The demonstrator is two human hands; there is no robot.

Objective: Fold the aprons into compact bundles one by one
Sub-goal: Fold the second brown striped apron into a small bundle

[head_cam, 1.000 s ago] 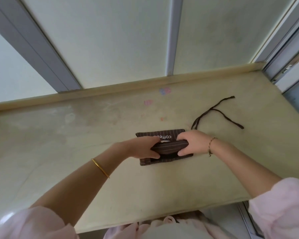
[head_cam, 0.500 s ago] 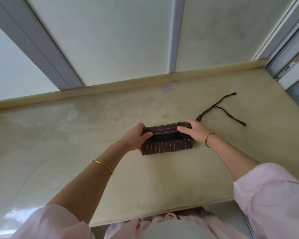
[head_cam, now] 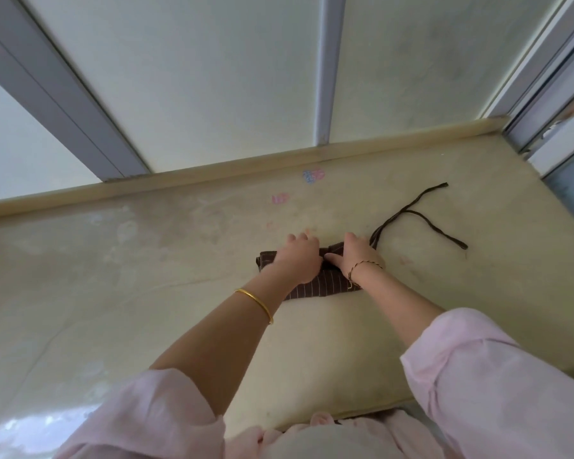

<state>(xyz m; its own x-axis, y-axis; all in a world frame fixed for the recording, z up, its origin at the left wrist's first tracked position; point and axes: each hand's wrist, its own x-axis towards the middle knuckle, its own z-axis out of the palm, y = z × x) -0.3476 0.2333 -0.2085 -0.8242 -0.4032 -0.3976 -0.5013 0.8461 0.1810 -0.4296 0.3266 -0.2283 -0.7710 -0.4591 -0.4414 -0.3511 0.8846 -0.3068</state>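
Two hands rest on one folded apron [head_cam: 315,288] in the head view. The left hand [head_cam: 298,260] lies palm down on the left half of the bundle, its fingers reaching over the far edge; whether they curl round the cloth cannot be told. The right hand [head_cam: 357,260] lies palm down on the right half, thumb pointing toward the left hand, fingers extended and pressing the fabric. Both forearms reach forward from pink sleeves; the left wrist carries a gold bangle [head_cam: 256,303], the right a thin cord bracelet [head_cam: 362,268].

The apron is dark brown with thin pale stripes, folded into a compact rectangular bundle lying flat on the beige table [head_cam: 146,293]. Its dark ties [head_cam: 421,215] trail out from the bundle's far right corner, spreading loose across the table beyond the right hand.
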